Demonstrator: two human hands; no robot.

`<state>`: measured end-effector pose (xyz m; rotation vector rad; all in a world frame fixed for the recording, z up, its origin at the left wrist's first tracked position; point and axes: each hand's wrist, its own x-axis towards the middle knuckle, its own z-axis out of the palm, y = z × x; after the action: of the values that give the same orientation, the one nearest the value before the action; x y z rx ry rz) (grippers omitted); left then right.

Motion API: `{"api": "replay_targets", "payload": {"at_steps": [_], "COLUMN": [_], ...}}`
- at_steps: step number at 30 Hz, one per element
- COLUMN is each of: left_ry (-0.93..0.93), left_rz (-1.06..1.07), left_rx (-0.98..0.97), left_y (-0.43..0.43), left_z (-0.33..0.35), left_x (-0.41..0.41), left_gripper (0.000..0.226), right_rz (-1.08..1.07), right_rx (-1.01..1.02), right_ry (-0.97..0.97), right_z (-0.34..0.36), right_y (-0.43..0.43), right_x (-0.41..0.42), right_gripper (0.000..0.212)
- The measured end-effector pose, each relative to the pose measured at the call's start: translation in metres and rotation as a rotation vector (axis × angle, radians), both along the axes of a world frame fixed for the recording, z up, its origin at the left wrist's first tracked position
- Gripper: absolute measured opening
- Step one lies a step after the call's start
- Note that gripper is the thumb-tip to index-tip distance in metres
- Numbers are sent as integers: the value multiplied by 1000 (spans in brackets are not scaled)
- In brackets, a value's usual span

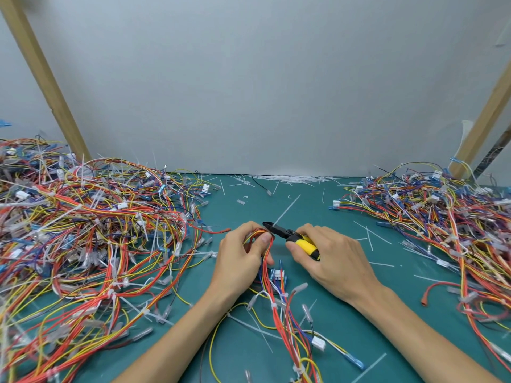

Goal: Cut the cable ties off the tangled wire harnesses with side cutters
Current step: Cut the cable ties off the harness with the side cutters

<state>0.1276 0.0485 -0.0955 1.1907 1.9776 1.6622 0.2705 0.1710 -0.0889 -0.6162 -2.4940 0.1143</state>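
Side cutters (293, 239), frame centre, gripped by right hand (329, 261); tips touch the wire harness (272, 288) bend clenched in left hand (240, 258).

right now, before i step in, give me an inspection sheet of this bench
surface: green mat, scattered with offcuts
job's things: side cutters, yellow-handled, nose at the held harness; a white cable tie still on it lower down
clutter: cut tie strips heaped by the wall, more strewn about
hands: left hand grips the harness; right hand grips the cutters
cables: left harness pile and right harness pile, both tangled
surroundings: grey wall; left wooden post, right wooden post, both slanted
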Motion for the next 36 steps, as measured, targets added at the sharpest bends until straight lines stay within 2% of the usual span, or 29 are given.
{"api": "replay_targets", "payload": {"at_steps": [7, 17, 25, 32, 36], "left_ry": [11, 28, 12, 22, -8], "left_rz": [-9, -20, -11, -7, -9], "left_rx": [-5, -19, -18, -21, -19], "left_y": [0, -1, -2, -2, -1], "left_z": [-1, 2, 2, 3, 2], "left_x": [0, 2, 1, 3, 2], "left_gripper": [19, 15, 15, 16, 18], "right_rz": [-13, 15, -16, 3, 14], "right_rx": [-2, 33, -14, 53, 25], "right_ry": [-2, 14, -19, 37, 10], "right_z": [-1, -2, -1, -1, 0], "right_y": [0, 2, 0, -1, 1], "right_x": [1, 1, -2, 0, -1], "right_gripper": [46, 39, 49, 37, 41]}}
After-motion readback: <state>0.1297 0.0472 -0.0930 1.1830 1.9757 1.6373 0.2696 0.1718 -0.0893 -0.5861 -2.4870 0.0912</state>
